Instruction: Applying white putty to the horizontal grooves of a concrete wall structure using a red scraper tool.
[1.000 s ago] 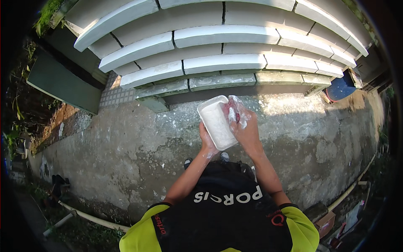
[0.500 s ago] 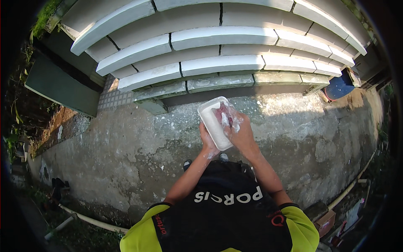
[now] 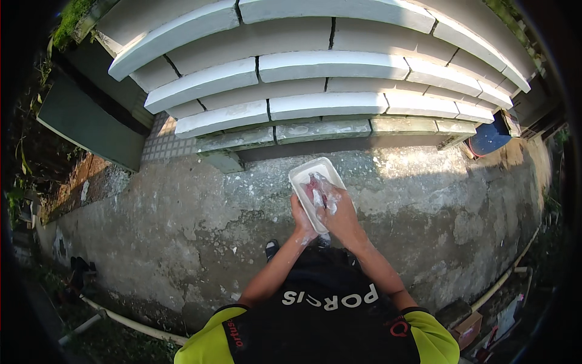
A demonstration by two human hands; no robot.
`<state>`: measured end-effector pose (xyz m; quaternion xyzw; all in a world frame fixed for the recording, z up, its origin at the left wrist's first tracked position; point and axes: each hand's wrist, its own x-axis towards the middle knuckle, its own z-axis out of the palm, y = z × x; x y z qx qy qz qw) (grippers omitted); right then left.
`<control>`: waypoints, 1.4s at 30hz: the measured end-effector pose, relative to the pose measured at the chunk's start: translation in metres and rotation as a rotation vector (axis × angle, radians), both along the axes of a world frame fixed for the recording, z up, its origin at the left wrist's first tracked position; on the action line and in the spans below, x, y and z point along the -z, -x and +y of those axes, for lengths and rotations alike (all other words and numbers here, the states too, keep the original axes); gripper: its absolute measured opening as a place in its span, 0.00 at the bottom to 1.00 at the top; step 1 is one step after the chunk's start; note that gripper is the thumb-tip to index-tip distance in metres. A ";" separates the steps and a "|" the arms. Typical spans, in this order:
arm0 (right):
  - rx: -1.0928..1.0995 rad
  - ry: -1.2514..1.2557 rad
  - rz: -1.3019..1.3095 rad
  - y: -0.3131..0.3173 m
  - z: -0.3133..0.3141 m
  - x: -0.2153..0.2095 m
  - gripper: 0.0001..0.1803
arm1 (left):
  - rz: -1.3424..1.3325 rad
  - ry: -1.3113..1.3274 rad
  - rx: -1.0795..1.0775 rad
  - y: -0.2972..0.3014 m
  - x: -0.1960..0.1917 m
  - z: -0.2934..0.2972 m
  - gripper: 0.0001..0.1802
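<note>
A shallow white rectangular tray, smeared inside with what looks like white paint, is held in front of my body. My left hand is closed round its left side from below. Over the tray's right half, my right hand is streaked with white and its fingers are closed on a reddish-pink, white-smeared thing. That thing is down inside the tray; its kind is too hidden to tell.
Ahead rises a stepped wall with white painted ledges, the lowest ledge patchy and greenish. A blue container stands at its right end. Worn concrete floor lies around my feet. At left is a grey-green slab; pipes run behind me.
The wall and tray sit lower in the picture now. My right hand has shifted slightly, with its fingers and the reddish thing deeper over the middle of the tray. My left hand keeps its hold.
</note>
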<state>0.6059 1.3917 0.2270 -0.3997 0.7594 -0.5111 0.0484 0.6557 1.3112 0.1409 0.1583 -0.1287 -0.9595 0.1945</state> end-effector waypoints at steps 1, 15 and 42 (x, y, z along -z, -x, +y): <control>-0.018 -0.039 0.026 -0.004 -0.003 -0.003 0.27 | 0.018 -0.036 -0.002 -0.006 0.002 -0.001 0.30; 0.036 0.035 -0.013 -0.007 -0.028 -0.010 0.22 | 0.106 -0.043 -0.114 -0.049 0.015 -0.043 0.40; -0.019 0.211 -0.420 -0.216 -0.264 0.025 0.24 | -0.093 -0.064 -0.465 -0.304 0.047 -0.247 0.35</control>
